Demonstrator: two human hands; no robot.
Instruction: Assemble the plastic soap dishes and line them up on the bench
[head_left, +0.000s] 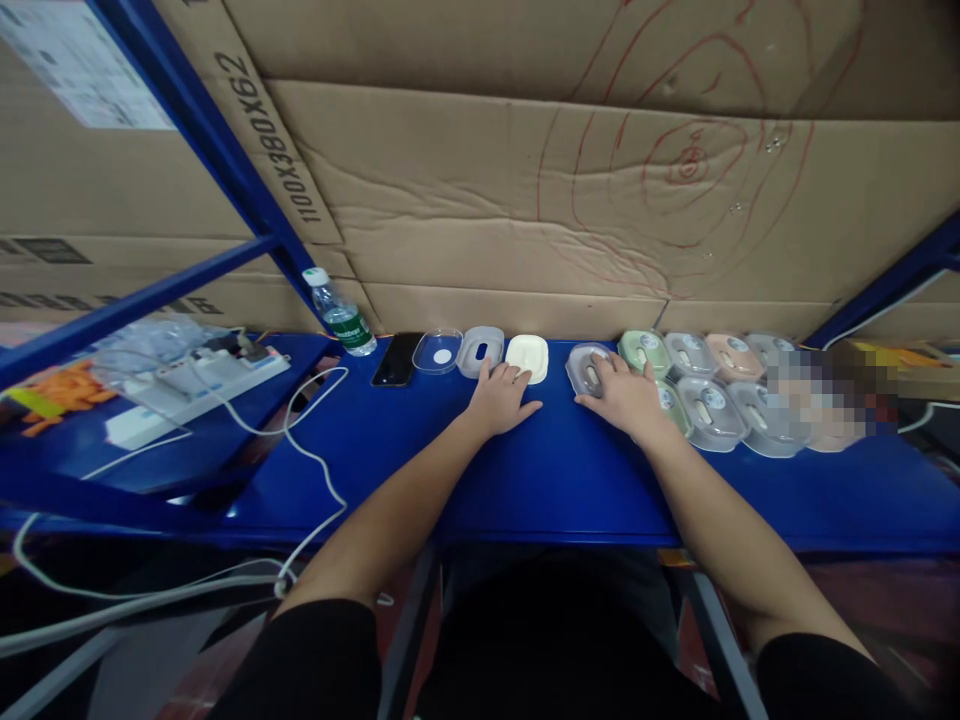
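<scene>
My left hand (501, 400) is open, its fingers spread. Its fingertips reach the near edges of a grey tray-like piece with a dark oval opening (470, 352) and a cream rounded-square piece (529, 352). Left of these lies a clear plastic cover with a white round sticker (431, 357). Over the right part of a grey lidded box (576, 370) rests my right hand (621, 397), fingers apart, thumb by the box's near edge. Right beside that hand stand several finished-looking boxes in green (643, 350), grey (711, 418) and pink (731, 355).
A black phone (396, 360) and a water bottle (346, 322) are at the back left of the blue table (555, 490). A white cable (319, 455) crosses its left side. Farther left is a power strip (202, 395). Cardboard (450, 180) walls the back.
</scene>
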